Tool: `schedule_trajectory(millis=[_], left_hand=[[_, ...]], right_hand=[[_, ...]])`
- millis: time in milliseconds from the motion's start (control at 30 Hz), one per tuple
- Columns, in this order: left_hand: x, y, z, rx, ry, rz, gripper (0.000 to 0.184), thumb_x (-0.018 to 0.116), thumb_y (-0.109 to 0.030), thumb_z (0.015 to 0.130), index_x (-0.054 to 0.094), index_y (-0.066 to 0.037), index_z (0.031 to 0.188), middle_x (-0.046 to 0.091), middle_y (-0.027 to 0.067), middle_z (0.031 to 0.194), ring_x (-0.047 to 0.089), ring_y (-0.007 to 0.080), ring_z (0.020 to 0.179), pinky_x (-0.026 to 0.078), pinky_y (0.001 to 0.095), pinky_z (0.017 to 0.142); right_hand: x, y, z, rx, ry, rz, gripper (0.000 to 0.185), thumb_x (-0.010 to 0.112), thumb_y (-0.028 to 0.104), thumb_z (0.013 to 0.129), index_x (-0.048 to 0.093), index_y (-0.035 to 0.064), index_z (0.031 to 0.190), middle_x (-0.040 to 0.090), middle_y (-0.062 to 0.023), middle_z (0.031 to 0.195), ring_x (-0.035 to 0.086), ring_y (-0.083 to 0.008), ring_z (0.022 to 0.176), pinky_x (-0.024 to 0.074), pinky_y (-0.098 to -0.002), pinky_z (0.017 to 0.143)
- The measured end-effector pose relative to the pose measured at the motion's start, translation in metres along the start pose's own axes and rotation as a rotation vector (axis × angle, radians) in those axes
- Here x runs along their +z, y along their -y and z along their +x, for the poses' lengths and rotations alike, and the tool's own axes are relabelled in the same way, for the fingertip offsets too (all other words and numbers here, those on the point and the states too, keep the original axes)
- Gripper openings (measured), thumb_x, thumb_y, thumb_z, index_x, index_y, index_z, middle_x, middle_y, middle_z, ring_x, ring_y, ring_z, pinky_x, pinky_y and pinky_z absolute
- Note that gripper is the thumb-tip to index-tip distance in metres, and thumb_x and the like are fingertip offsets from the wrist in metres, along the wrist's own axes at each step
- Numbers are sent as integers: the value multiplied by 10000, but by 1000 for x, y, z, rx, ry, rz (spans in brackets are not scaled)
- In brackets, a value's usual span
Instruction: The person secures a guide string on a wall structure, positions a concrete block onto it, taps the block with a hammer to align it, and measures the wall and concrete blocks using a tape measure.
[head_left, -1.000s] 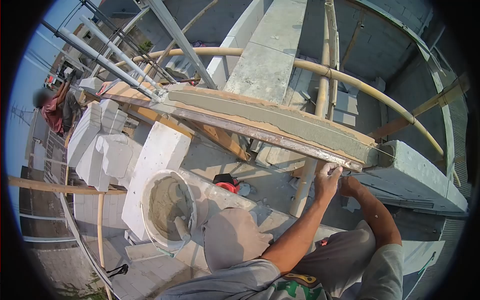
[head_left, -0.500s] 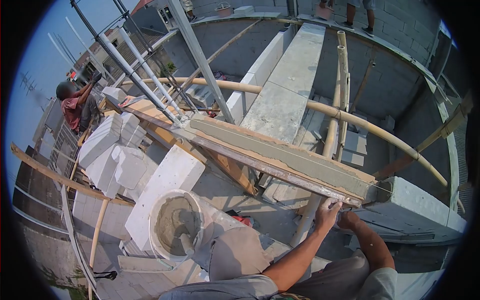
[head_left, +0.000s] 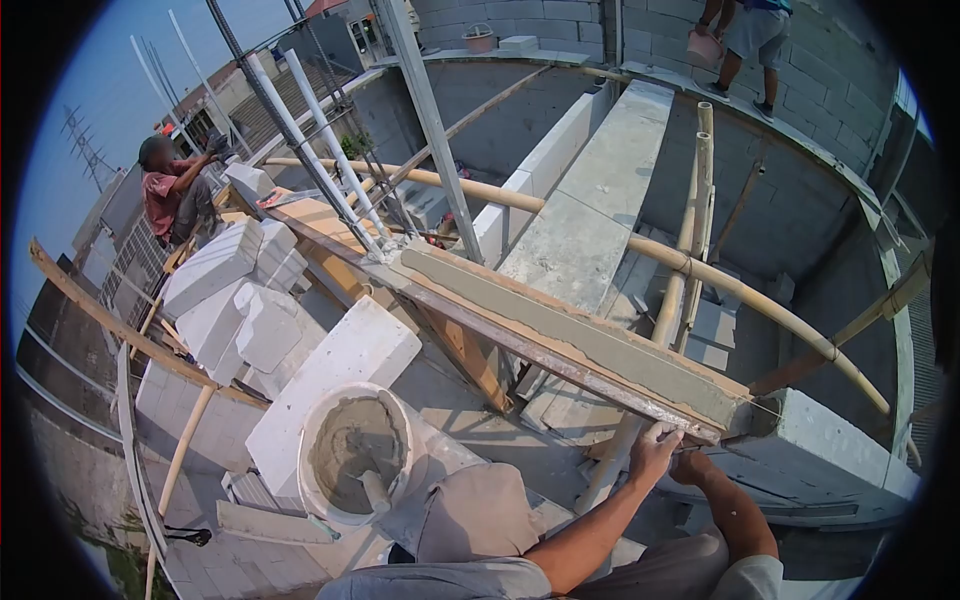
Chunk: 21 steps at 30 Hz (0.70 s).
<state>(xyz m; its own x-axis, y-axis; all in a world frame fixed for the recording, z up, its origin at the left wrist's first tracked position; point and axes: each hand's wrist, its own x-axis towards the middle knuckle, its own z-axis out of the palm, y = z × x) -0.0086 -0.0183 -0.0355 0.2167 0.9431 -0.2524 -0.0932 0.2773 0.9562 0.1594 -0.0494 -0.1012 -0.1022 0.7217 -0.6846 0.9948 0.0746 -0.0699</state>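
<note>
A long bed of grey mortar [head_left: 560, 320] lies between wooden boards, with a thin string stretched along it. On its near side runs a long, worn, mortar-stained bar [head_left: 540, 354]. My left hand [head_left: 655, 450] grips this bar close to its right end, fingers curled over the edge. Just beside it and slightly lower, my right hand [head_left: 692, 467] is closed beneath the bar's end; what its fingers hold is hidden. To the left, a white bucket [head_left: 306, 470] contains wet mortar [head_left: 352, 440] with a tool handle [head_left: 376, 492] sticking out.
White blocks [head_left: 215, 270] are piled on the left, and a larger block [head_left: 335, 375] lies behind the bucket. Bamboo poles [head_left: 760, 288] cross the space beyond the mortar. A block wall [head_left: 830, 445] adjoins on the right. Co-workers sit far left [head_left: 165, 190] and stand upper right [head_left: 755, 40].
My view has shifted slightly. Both my hands stay at the bar's right end. The co-worker at upper right now shows more fully, with a pink bucket in hand.
</note>
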Motion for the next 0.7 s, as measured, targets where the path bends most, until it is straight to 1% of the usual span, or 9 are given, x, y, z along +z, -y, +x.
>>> schedule_trajectory(millis=[100, 200, 300, 333, 433, 500, 700], left_hand=[[-1, -2, 0, -35, 8, 29, 308, 664, -310, 837, 664, -21, 943, 638, 19, 747, 540, 98, 675, 434, 267, 616], [-1, 0, 2, 14, 0, 24, 305, 670, -316, 831, 666, -27, 927, 624, 12, 728, 528, 87, 665, 423, 261, 602], [-2, -8, -1, -53, 6, 17, 281, 672, -310, 832, 670, -40, 908, 604, 3, 708, 511, 69, 650, 406, 248, 582], [0, -1, 0, -56, 4, -16, 261, 669, -301, 841, 670, -46, 900, 588, -11, 701, 492, 57, 637, 389, 236, 566], [3, 15, 5, -22, 8, -63, 256, 661, -289, 852, 668, -39, 907, 590, -19, 714, 493, 58, 641, 388, 231, 570], [2, 15, 6, -20, 6, -15, 258, 658, -279, 858, 667, -29, 919, 595, -22, 729, 495, 59, 652, 391, 230, 581], [4, 13, 3, 3, 2, -40, 264, 654, -280, 863, 664, -23, 923, 578, -22, 725, 481, 62, 652, 388, 238, 582]], right_hand=[[3, -1, 3, 15, -34, 21, 326, 521, 266, 805, 719, 56, 956, 683, -190, 1020, 661, -347, 954, 514, -434, 854], [17, -9, 15, -44, -67, -7, 344, 511, 265, 807, 709, 55, 994, 680, -190, 1032, 656, -351, 967, 508, -435, 872], [11, -5, 6, 34, -54, 34, 360, 508, 264, 806, 697, 54, 1029, 678, -195, 1032, 655, -353, 970, 507, -436, 874], [8, -4, 3, 33, -86, 55, 363, 506, 263, 807, 694, 53, 1035, 678, -197, 1030, 656, -352, 969, 509, -438, 869], [13, -6, 4, 22, -153, 98, 366, 508, 260, 805, 689, 51, 1044, 677, -203, 1025, 657, -353, 968, 514, -441, 856], [18, -9, 9, 14, -162, 98, 361, 517, 255, 798, 689, 51, 1041, 677, -205, 1021, 656, -355, 967, 518, -441, 844], [16, -10, 8, 71, -81, 143, 352, 565, 228, 763, 674, 44, 1044, 674, -219, 1001, 654, -365, 950, 524, -432, 826]])
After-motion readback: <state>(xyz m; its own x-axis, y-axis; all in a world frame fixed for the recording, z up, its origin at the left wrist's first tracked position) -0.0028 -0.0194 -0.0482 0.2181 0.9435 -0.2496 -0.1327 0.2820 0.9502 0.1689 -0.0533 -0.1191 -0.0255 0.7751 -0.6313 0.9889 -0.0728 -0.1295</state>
